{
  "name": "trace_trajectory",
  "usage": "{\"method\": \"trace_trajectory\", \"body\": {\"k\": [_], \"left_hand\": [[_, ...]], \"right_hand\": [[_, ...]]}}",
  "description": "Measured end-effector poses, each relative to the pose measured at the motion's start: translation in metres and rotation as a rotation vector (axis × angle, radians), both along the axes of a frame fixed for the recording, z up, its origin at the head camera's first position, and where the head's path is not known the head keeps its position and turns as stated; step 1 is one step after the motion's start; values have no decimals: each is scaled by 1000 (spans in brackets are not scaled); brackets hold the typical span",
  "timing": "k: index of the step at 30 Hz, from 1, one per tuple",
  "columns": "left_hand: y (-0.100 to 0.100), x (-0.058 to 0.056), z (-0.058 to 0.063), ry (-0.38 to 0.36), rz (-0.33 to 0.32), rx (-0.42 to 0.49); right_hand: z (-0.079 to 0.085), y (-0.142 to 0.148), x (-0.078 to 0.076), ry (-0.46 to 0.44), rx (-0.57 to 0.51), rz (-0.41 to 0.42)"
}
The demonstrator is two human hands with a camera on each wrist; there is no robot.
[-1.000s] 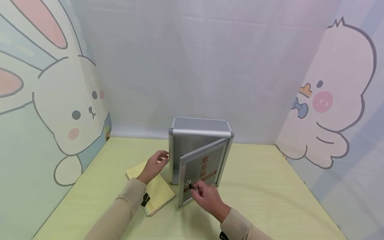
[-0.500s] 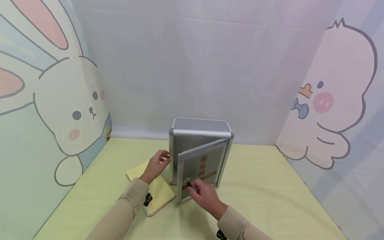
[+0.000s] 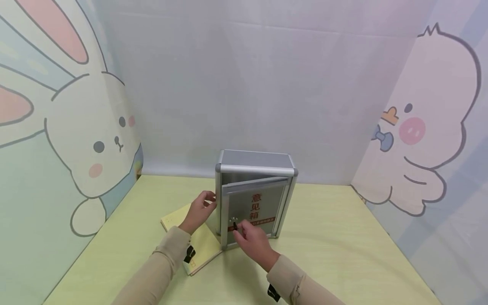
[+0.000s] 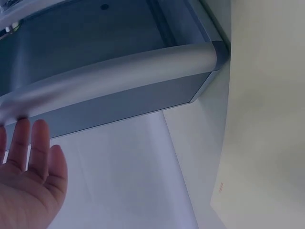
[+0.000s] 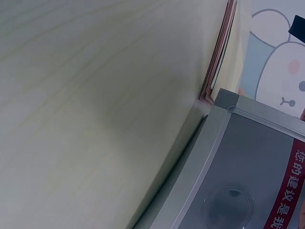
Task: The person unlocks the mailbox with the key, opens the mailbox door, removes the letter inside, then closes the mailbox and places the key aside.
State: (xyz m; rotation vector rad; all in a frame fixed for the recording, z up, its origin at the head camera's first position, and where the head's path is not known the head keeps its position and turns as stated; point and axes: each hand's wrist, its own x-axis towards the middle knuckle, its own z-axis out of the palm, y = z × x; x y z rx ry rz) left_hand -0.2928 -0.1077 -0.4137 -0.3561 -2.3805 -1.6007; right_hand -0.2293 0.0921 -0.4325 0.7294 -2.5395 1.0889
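Observation:
A grey metal suggestion box (image 3: 255, 159) stands upright at the back of the table. Its door (image 3: 241, 202), hinged on the right and lettered in red, is ajar. My right hand (image 3: 256, 243) pinches a black-headed key (image 3: 234, 226) in the door's lock. In the right wrist view the door's lower corner (image 5: 248, 157) shows, with the fingers mostly past the frame edge. My left hand (image 3: 199, 211) is at the box's left side with loosely bent fingers. The left wrist view has those fingertips right at the box's rounded frame (image 4: 133, 71).
A stack of yellow envelopes (image 3: 206, 245) lies on the pale yellow table (image 3: 335, 245), left of the box and partly under my left forearm. A grey-white curtain (image 3: 244, 84) hangs behind. Side panels carry a cartoon rabbit (image 3: 91, 123) and a chick (image 3: 431, 97).
The door has swung inward towards the box, narrowing its gap. My right hand has moved left and away from me with the key. The left hand has barely shifted.

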Motion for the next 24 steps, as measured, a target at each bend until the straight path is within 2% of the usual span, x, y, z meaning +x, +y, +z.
{"method": "trace_trajectory", "body": {"k": [14, 24], "left_hand": [[1, -1, -2, -45, 6, 14], [1, 1, 2, -87, 6, 36]], "right_hand": [[5, -11, -8, -114, 39, -58], [6, -14, -12, -188, 47, -33]]}}
